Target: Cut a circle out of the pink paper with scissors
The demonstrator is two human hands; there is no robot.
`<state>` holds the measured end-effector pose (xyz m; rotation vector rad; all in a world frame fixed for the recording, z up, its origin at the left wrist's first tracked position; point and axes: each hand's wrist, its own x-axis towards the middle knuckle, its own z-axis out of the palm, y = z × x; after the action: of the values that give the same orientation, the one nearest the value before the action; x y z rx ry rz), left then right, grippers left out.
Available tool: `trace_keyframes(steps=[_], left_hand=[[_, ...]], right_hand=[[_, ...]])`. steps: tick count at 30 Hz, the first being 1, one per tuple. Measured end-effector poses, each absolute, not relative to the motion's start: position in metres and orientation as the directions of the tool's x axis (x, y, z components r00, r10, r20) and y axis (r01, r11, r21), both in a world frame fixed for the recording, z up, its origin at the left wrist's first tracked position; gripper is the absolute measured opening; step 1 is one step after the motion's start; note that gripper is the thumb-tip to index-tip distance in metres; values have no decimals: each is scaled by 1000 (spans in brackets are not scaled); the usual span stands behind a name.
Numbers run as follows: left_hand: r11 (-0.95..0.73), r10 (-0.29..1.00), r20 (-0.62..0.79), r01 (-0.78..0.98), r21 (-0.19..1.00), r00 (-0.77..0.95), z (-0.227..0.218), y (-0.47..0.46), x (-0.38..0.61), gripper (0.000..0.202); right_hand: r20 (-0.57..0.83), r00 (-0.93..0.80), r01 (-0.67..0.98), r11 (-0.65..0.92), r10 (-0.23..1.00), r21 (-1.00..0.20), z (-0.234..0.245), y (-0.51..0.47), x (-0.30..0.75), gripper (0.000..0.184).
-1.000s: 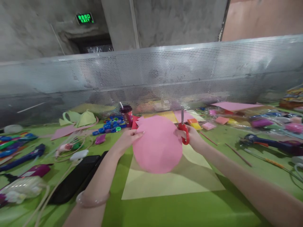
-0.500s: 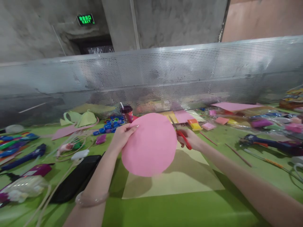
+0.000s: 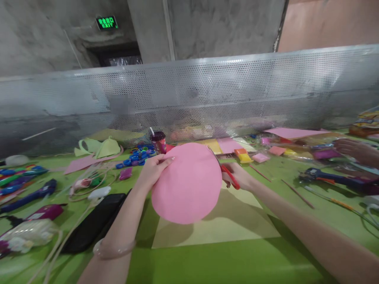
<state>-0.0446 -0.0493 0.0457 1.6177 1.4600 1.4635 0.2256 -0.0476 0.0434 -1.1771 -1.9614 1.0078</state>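
Observation:
A round sheet of pink paper (image 3: 188,185) is held up at the middle of the view. My left hand (image 3: 154,169) pinches its upper left edge, thumb in front and the other fingers behind. On the right, my right hand (image 3: 237,175) is closed round the red handles of a pair of scissors (image 3: 227,173). The scissors' blades lie at the paper's upper right edge, partly overlapping it. Below the circle, a pale yellow sheet (image 3: 237,225) lies flat on the green table (image 3: 207,264).
A black phone-like slab (image 3: 94,225) lies left of my left forearm. Behind are a lidded cup (image 3: 159,142) and blue rings (image 3: 137,156). Glue guns (image 3: 32,196) lie at both sides. Another person's hand (image 3: 355,150) reaches in at right. A perforated metal panel (image 3: 189,94) borders the back.
The scissors' blades have shifted slightly left, onto the pink paper's edge, and look closer together. Another person's hand has come into view at the right.

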Motion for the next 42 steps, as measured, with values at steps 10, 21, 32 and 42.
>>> trace_keyframes(steps=[10, 21, 32, 42], left_hand=[[-310, 914, 384, 382, 870, -132, 44, -48, -46, 34], [-308, 915, 384, 401, 863, -123, 47, -50, -47, 35], [-327, 912, 399, 409, 852, -101, 45, -48, -49, 34], [-320, 910, 399, 427, 846, -109, 45, -49, -49, 35]], right_hand=[[132, -415, 421, 319, 900, -849, 45, -49, 225, 8], [91, -430, 430, 293, 898, -854, 43, -48, 226, 11], [75, -444, 455, 297, 893, -840, 44, -48, 226, 12], [63, -431, 494, 294, 900, -818, 44, -47, 227, 9]])
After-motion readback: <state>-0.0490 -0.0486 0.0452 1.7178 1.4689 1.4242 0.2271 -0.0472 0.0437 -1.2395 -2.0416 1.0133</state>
